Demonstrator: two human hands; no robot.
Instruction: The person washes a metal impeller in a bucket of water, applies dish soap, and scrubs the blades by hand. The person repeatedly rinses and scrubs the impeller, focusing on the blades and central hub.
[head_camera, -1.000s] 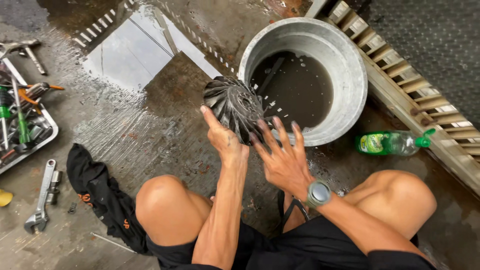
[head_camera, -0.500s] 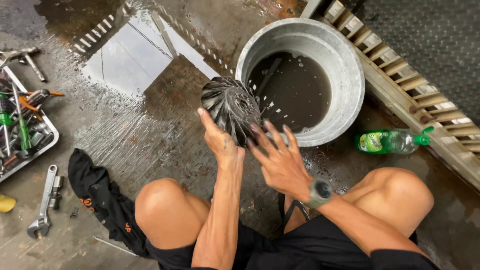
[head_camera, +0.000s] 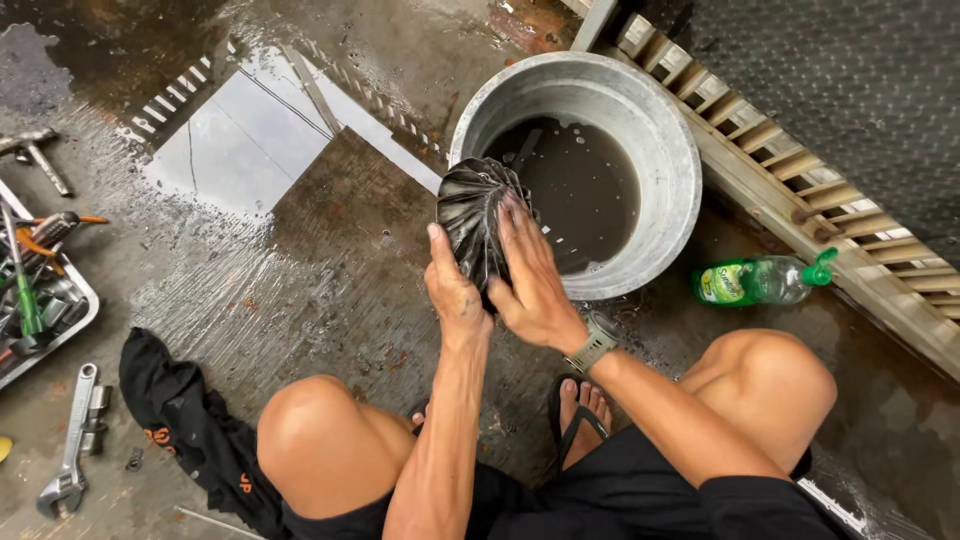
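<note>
Black and ribbed, a round finned part (head_camera: 478, 222) like a fan wheel is held up just over the near rim of a galvanised metal tub (head_camera: 668, 150) of murky water. The left hand (head_camera: 455, 293) cups its lower left side, thumb up and fingers curled behind it. The right hand (head_camera: 532, 280) lies flat across its front, fingers stretched together and pressing on the fins; a watch (head_camera: 594, 345) sits on that wrist. The person squats on wet concrete floor (head_camera: 300, 290), knees apart, a sandalled foot (head_camera: 580, 410) between them. A green bottle (head_camera: 760, 281) lies right of the tub. At left are a black cloth (head_camera: 185, 420), a pipe wrench (head_camera: 72, 445) and a tray of tools (head_camera: 40, 290).
</note>
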